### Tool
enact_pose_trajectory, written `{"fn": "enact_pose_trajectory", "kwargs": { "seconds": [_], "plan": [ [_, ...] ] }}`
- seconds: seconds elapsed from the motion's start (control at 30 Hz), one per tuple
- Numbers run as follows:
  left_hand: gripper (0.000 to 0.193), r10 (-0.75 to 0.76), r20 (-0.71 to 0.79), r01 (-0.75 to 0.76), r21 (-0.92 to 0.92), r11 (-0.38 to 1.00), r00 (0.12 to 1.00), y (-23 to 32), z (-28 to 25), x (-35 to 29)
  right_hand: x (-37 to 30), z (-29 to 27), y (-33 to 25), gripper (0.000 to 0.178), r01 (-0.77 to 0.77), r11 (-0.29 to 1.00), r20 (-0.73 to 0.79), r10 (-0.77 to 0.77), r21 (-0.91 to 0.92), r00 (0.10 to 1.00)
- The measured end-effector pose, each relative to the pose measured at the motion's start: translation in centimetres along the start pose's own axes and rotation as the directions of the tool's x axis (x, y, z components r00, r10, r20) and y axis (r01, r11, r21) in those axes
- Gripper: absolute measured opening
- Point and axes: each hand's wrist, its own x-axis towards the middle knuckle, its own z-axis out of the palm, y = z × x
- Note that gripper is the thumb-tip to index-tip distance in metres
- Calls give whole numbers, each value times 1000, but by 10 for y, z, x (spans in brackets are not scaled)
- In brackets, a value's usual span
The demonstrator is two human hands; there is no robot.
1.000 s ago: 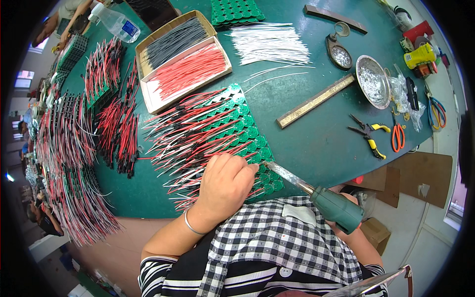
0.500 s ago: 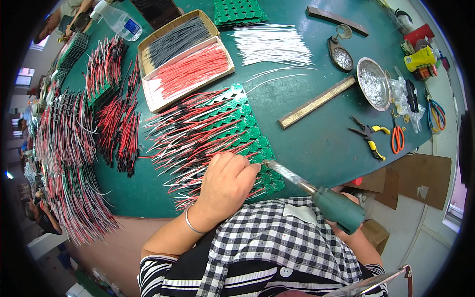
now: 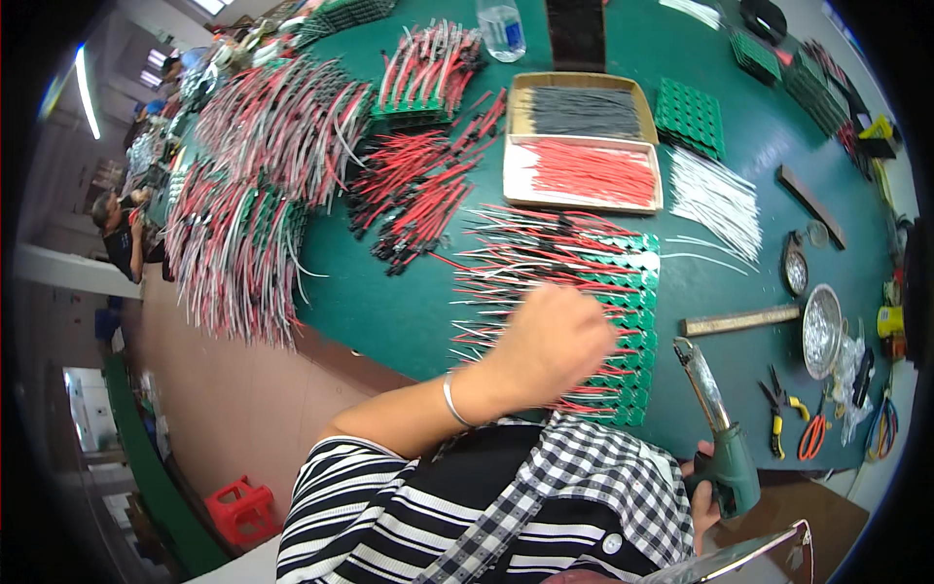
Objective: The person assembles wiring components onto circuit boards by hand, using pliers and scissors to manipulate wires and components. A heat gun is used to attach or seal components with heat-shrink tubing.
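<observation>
My right hand (image 3: 702, 492) is wrapped round the green body of a soldering gun (image 3: 736, 467), partly hidden behind it. Its long metal barrel points up and away, with the tip off the right side of the circuit boards. Slightly blurred, my left hand (image 3: 559, 341) is over a panel of round green circuit boards (image 3: 637, 326), fingers curled in. Whatever its fingertips hold is hidden. Red, black and white wires (image 3: 496, 277) lie in rows across the panel, their ends reaching out to the left.
Beyond the panel, a box (image 3: 654, 195) holds black and red wires. White wires (image 3: 715, 204) lie right of it; wired bundles (image 3: 263, 175) cover the table's left. At right are a wooden bar (image 3: 739, 320), a metal bowl (image 3: 822, 331), pliers (image 3: 777, 419) and orange-handled scissors (image 3: 812, 438).
The soldering gun's tip has left the boards beside my left fingers and is now apart, to the right. My left hand has shifted over the panel. The view has swung left.
</observation>
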Motion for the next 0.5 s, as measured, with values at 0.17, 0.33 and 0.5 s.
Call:
{"fn": "enact_pose_trajectory", "kwargs": {
  "seconds": [0.17, 0.33, 0.5],
  "plan": [
    [3, -180, -342, 311, 381, 870, 922, -96, -67, 0, 12, 3, -12, 51, 46, 997, 85, -40, -65, 996],
    [16, -504, -323, 597, 377, 708, 801, -183, -82, -17, 17, 4, -14, 49, 54, 996, 151, -43, -73, 988],
    [14, -779, -259, 712, -315, 627, 571, -185, -93, -13, 16, 1, -17, 47, 28, 988, 167, -2, -152, 986]
  ]
}}
